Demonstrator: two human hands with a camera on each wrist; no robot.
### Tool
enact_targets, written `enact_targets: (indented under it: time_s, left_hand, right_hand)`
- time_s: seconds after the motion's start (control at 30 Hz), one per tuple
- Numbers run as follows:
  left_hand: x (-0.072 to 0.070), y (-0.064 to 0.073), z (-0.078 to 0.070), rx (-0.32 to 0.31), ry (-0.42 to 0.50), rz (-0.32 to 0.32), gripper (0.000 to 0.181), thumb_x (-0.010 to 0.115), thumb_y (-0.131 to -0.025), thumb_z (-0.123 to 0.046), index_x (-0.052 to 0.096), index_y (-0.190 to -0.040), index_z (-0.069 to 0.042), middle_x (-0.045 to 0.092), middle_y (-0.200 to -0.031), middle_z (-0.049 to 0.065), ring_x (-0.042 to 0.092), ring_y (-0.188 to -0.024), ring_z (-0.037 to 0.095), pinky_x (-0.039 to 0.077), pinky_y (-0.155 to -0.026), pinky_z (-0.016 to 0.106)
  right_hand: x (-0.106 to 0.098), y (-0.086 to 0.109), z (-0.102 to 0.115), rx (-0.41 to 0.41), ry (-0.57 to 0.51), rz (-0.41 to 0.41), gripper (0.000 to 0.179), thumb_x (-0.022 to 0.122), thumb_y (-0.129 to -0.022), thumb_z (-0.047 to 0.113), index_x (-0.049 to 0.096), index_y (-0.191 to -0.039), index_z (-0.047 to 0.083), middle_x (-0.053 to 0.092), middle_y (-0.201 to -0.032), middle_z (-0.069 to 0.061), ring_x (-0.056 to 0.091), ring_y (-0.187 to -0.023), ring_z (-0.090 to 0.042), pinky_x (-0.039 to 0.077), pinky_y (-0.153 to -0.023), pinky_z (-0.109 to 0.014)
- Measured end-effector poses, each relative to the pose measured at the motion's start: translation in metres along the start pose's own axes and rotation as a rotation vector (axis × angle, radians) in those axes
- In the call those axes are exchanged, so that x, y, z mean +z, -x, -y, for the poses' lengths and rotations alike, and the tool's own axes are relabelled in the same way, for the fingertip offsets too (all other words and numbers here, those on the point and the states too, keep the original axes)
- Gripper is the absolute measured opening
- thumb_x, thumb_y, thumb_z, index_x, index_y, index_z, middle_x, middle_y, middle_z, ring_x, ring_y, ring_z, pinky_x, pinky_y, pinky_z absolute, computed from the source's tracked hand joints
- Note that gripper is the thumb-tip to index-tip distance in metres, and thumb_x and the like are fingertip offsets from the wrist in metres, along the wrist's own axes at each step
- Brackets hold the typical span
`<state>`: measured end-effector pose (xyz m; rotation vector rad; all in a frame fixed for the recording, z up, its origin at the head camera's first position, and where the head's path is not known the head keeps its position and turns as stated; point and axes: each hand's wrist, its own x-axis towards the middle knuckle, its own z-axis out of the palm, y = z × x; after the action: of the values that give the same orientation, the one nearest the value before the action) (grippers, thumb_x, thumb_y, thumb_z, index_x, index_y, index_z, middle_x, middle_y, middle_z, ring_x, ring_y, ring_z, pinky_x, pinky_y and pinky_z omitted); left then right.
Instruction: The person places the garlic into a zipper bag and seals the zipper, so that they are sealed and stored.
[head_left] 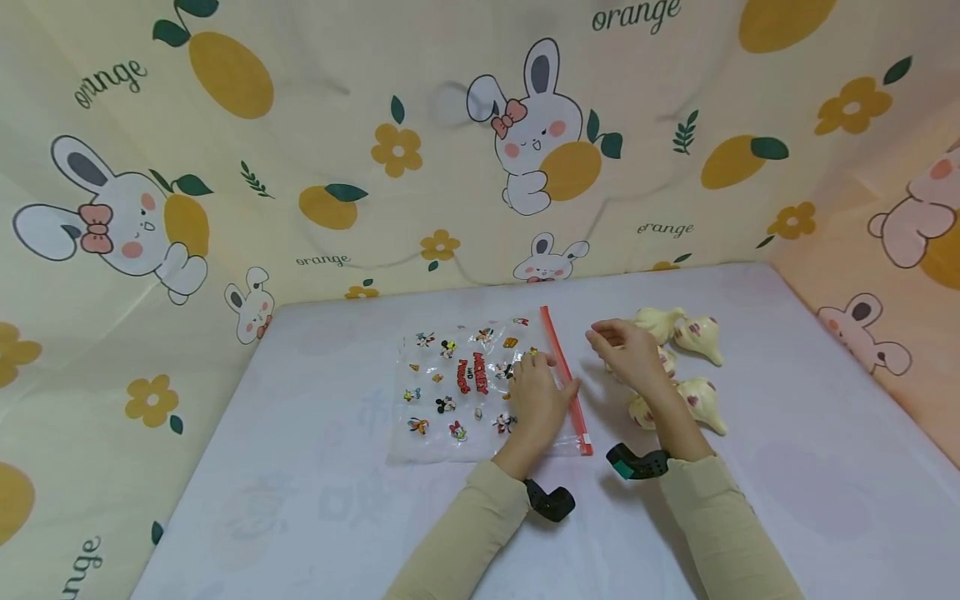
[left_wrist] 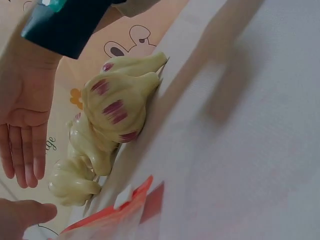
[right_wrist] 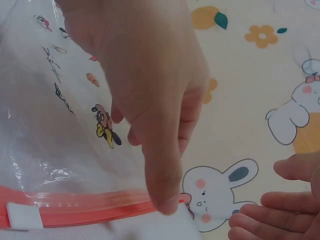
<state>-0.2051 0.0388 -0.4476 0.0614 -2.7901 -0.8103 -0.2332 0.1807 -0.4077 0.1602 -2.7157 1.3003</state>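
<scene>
A clear zip bag (head_left: 438, 379) with cartoon prints lies flat on the table, its red zip edge (head_left: 551, 333) to the right. My left hand (head_left: 536, 400) rests over the bag beside that edge, thumb stretched out toward the red strip. In the right wrist view a white slider (right_wrist: 25, 216) sits on the strip. My right hand (head_left: 630, 354) hovers between the bag and several garlic bulbs (head_left: 699, 337), fingers extended and holding nothing. It partly covers the bulbs in the head view. The left wrist view shows the garlic cream-coloured with purple patches, bunched together.
The white table (head_left: 300, 467) carries the bag and garlic. Behind it and at both sides hangs a cloth (head_left: 337, 133) printed with rabbits and oranges. Black wrist cameras (head_left: 551, 502) sit by both cuffs.
</scene>
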Motion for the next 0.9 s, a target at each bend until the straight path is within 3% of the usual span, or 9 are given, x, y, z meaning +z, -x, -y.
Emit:
enact_targets:
  time_s: [0.27, 0.6, 0.9]
  left_hand:
    - [0.005, -0.002, -0.008, -0.078, -0.085, 0.034, 0.055, 0.079, -0.073, -0.05, 0.055, -0.108, -0.016, 0.057, -0.109, 0.005, 0.051, -0.103, 0.022, 0.042, -0.082, 0.035]
    - [0.017, -0.003, -0.009, -0.091, -0.224, 0.012, 0.057, 0.078, -0.071, -0.055, 0.053, -0.102, -0.015, 0.055, -0.104, 0.004, 0.049, -0.098, 0.021, 0.04, -0.079, 0.033]
    - [0.015, -0.004, -0.007, -0.07, -0.17, 0.034, 0.044, 0.076, -0.077, -0.047, 0.053, -0.1, -0.017, 0.058, -0.101, 0.002, 0.054, -0.094, 0.02, 0.045, -0.077, 0.033]
  right_hand:
    - [0.0, 0.0, -0.001, 0.006, 0.0, 0.006, 0.04, 0.055, -0.098, 0.028, 0.061, -0.121, -0.004, 0.069, -0.111, -0.025, 0.069, -0.097, -0.035, 0.049, -0.071, -0.017]
    - [0.001, 0.0, -0.001, 0.002, 0.004, -0.014, 0.038, 0.056, -0.097, 0.027, 0.062, -0.119, -0.004, 0.069, -0.111, -0.025, 0.067, -0.102, -0.037, 0.05, -0.078, -0.025]
    - [0.0, 0.0, -0.002, 0.01, 0.009, -0.015, 0.038, 0.056, -0.097, 0.028, 0.063, -0.119, -0.003, 0.069, -0.111, -0.024, 0.066, -0.104, -0.037, 0.05, -0.079, -0.028]
